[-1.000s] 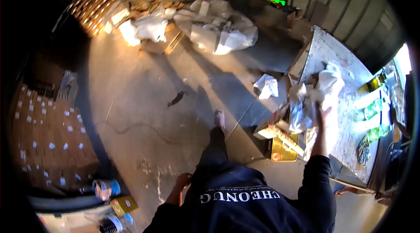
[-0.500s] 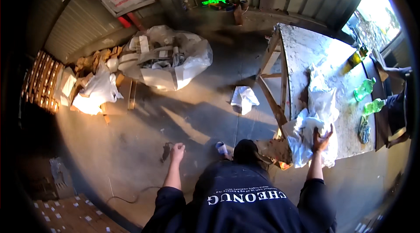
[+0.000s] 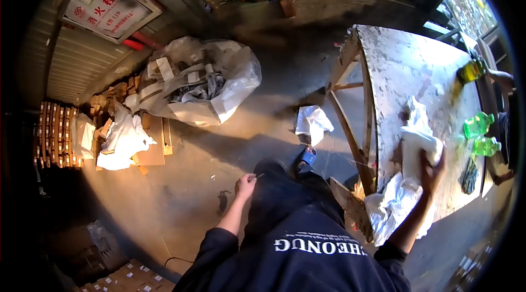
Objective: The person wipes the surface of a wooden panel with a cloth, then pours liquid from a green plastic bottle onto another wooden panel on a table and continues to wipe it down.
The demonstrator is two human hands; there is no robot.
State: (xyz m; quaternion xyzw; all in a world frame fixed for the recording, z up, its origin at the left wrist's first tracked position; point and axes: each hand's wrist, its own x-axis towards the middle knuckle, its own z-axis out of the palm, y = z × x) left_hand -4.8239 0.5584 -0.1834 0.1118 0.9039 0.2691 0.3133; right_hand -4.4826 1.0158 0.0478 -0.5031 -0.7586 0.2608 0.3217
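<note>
Fingers and thumb of the right hand (image 3: pixel 433 174) are parted around the near end of a white bundle (image 3: pixel 416 151), gripping it from either side. The bundle lies on the tabletop of a worn, pale table (image 3: pixel 389 67), at the person's right. The fingers of the left hand (image 3: pixel 246 185) are curled together, out over the floor (image 3: pixel 200 182) and well apart from the table; whether they pinch anything is too small for me to tell.

Just nearer than the bundle, a crumpled white sheet (image 3: pixel 392 204) spreads to the table's near left corner. Toward the right edge stand or lie two green bottles (image 3: pixel 478 126), with a dark, knotted-looking thing (image 3: pixel 469 177) just nearer. A strip of tabletop separates the bundle from these, and a longer stretch runs from it to the far edge. Further up that right edge, another person's hand (image 3: pixel 499 77) is at a yellowish bottle (image 3: pixel 471 71).

The left edge drops to wooden legs (image 3: pixel 350 127), and a white cloth (image 3: pixel 313 122) lies on the floor beside them. Between that cloth and a big clear plastic bag (image 3: pixel 239 86) there is open walking room.
</note>
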